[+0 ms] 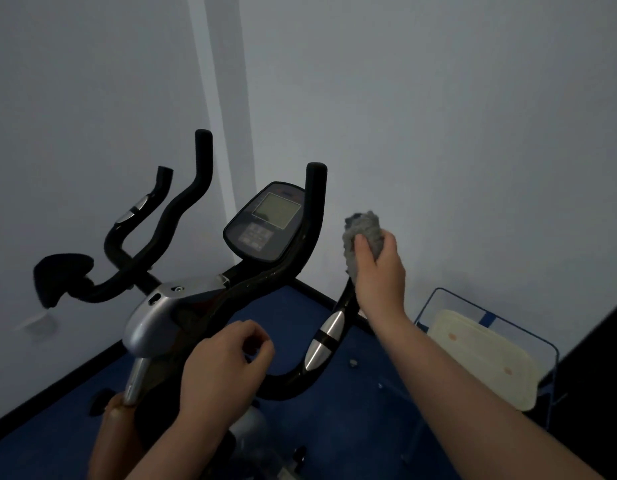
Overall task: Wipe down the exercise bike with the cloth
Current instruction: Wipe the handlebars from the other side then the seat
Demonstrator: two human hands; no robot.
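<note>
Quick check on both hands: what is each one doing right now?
Left hand: fingers loosely curled, holding nothing, in front of the bike frame.
Right hand: fingers wrapped round the grey cloth on the right handlebar.

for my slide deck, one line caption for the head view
Right hand wraps a grey cloth around the bike handlebar; left hand hovers loosely curled.

Bare forearms, no sleeves visible

Black handlebars (175, 216) with silver bands, centre frame. Silver-grey housing (161, 306) below. Dark console (265, 223) with pale grey-green screen. Fuzzy grey cloth (364, 233) at centre right. Deep blue floor (334, 427). Cream pad with orange spots (483, 355), blue-edged, lower right. Pale grey walls (438, 98).
</note>
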